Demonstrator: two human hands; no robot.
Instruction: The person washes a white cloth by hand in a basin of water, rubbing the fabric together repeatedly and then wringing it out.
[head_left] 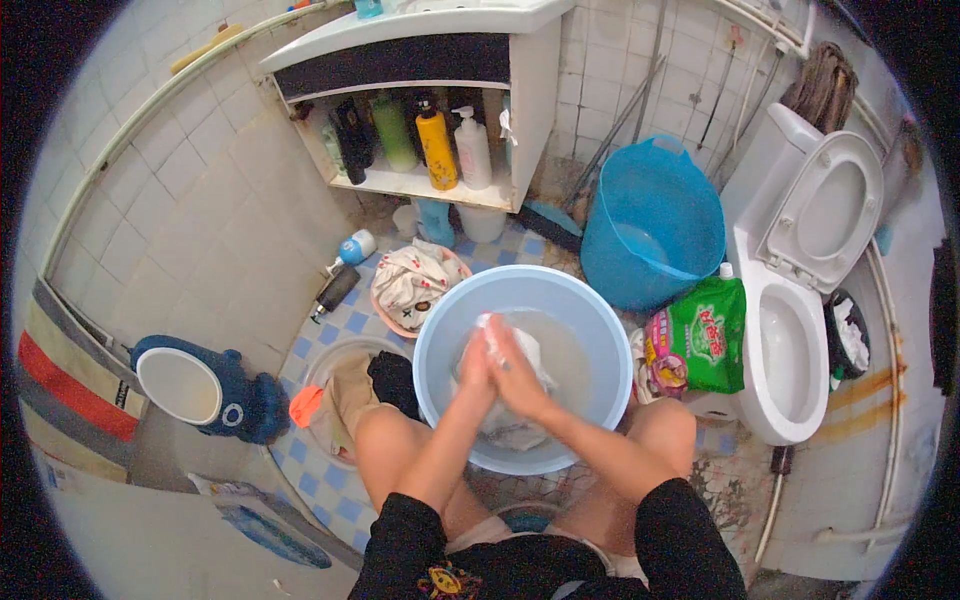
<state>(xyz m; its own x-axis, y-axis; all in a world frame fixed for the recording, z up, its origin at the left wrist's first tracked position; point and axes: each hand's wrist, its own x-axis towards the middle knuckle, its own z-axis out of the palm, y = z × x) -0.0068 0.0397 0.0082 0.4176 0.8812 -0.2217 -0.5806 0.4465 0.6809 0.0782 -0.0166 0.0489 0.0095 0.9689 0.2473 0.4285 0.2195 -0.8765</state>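
A light-blue basin (pixel 440 425) of cloudy water stands between my knees. Inside it lies a wet white cloth (pixel 530 362), partly under the water. Over the middle of the basin, my left hand (pixel 476 360) and my right hand (pixel 513 372) press together, palms facing. A bit of white cloth shows at the fingertips, pinched between them. How much of the cloth lies between the palms is hidden.
Left of the basin are a pink basket (pixel 385 318) with patterned cloth and a clear tub (pixel 330 445) of clothes. A tall blue bucket (pixel 655 220), a green pouch (pixel 712 335) and a toilet (pixel 785 350) stand right. Bottles fill a cabinet (pixel 400 185) behind.
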